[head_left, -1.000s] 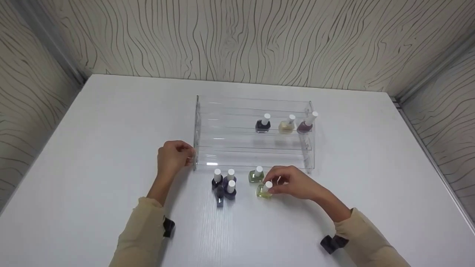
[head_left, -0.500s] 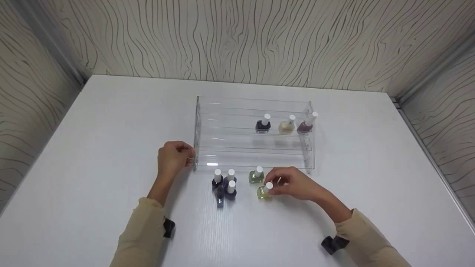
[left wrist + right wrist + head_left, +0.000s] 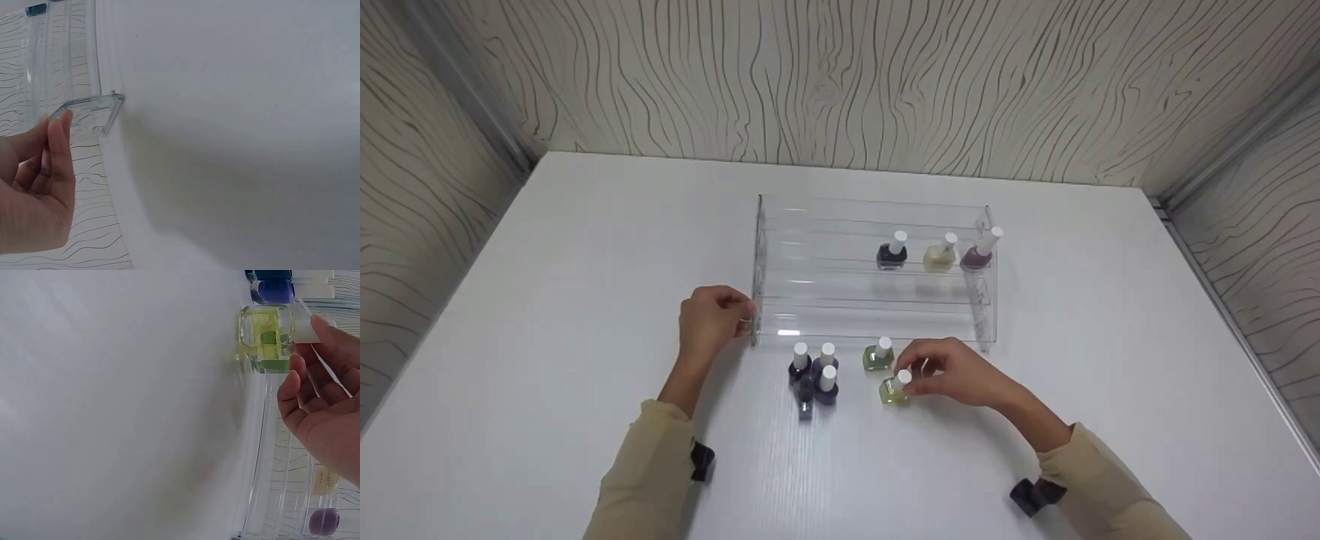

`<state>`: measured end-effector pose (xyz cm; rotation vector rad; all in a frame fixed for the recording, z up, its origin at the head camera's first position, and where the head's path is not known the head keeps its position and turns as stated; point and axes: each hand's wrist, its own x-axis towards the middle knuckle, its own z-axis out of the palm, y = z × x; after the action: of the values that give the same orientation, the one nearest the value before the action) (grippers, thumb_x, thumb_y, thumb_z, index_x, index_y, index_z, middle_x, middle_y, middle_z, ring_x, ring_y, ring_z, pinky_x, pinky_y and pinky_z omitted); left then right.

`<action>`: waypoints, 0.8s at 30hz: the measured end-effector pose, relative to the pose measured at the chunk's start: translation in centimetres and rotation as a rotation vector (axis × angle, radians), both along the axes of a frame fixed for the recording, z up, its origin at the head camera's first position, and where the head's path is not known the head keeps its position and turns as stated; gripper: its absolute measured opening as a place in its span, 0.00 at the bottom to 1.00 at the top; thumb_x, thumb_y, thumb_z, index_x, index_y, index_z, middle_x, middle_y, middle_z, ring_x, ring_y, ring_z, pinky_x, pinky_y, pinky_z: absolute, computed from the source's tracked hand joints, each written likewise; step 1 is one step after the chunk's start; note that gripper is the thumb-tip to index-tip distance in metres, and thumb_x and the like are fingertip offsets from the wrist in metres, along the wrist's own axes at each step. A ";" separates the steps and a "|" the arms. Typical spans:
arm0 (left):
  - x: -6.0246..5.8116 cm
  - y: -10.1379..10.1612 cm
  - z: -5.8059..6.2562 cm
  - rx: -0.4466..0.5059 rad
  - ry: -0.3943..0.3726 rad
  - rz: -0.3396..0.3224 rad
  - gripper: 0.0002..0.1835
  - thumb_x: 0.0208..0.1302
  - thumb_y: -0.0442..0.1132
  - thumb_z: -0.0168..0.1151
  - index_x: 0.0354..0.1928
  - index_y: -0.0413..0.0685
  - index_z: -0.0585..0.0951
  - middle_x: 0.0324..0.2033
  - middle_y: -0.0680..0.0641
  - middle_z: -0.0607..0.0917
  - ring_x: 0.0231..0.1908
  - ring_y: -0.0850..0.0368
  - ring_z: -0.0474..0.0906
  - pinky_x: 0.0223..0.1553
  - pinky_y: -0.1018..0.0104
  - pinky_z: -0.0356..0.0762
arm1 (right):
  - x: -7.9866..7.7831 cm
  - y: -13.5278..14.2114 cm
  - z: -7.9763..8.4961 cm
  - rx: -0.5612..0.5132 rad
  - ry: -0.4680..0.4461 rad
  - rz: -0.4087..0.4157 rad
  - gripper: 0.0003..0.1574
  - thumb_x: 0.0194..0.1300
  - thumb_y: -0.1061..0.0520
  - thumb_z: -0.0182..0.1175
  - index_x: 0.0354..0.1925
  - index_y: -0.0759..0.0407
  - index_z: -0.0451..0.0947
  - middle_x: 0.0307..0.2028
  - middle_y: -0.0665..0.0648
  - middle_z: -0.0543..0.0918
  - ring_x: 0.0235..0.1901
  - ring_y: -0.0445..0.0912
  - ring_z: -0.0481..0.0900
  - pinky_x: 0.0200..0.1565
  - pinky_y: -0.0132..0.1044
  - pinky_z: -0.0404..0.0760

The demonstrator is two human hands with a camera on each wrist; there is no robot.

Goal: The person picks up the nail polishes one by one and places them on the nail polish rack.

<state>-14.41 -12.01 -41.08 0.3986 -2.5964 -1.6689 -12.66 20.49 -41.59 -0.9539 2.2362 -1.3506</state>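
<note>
My left hand [image 3: 711, 321] pinches the left side panel of a clear acrylic tiered rack [image 3: 757, 262]; in the left wrist view, thumb and fingertips meet at the panel edge [image 3: 84, 102]. The white cap [image 3: 306, 326] of a clear yellow nail polish bottle [image 3: 892, 391] is between the thumb and fingers of my right hand [image 3: 956, 373]. This bottle stands upright on the table, in front of a green nail polish bottle [image 3: 877, 359]. On the rack's right half stand a black bottle [image 3: 892, 256], a cream bottle [image 3: 938, 259] and a purple bottle [image 3: 976, 259].
Left of the yellow bottle, several dark nail polish bottles [image 3: 826, 391] cluster on the white table [image 3: 585, 300]; one has a dark cap [image 3: 805, 388]. A wood-grain patterned wall [image 3: 825, 82] borders the table's far edge.
</note>
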 end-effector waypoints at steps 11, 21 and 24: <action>-0.1 0.0 -0.1 -0.018 -0.006 0.005 0.03 0.56 0.28 0.60 0.29 0.34 0.82 0.22 0.43 0.80 0.17 0.60 0.76 0.20 0.71 0.78 | 0.1 0.0 0.0 -0.038 0.004 0.017 0.11 0.52 0.65 0.65 0.37 0.66 0.78 0.33 0.65 0.78 0.28 0.41 0.72 0.29 0.30 0.73; -0.1 0.0 -0.1 -0.004 0.004 0.004 0.04 0.56 0.27 0.59 0.28 0.33 0.82 0.21 0.43 0.80 0.16 0.60 0.77 0.20 0.71 0.78 | 0.6 -0.5 1.4 -0.007 0.026 0.008 0.10 0.51 0.69 0.64 0.36 0.69 0.78 0.31 0.66 0.78 0.28 0.40 0.71 0.29 0.29 0.73; -0.1 0.0 -0.1 0.002 0.004 0.008 0.04 0.55 0.27 0.59 0.28 0.33 0.82 0.21 0.43 0.80 0.16 0.60 0.77 0.20 0.72 0.78 | 0.2 0.0 0.5 0.010 0.026 0.000 0.11 0.53 0.65 0.65 0.37 0.66 0.79 0.31 0.64 0.79 0.29 0.39 0.71 0.30 0.29 0.73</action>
<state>-14.50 -12.02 -41.17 0.4052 -2.5870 -1.6690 -12.47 20.48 -41.08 -0.9739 2.2596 -1.3332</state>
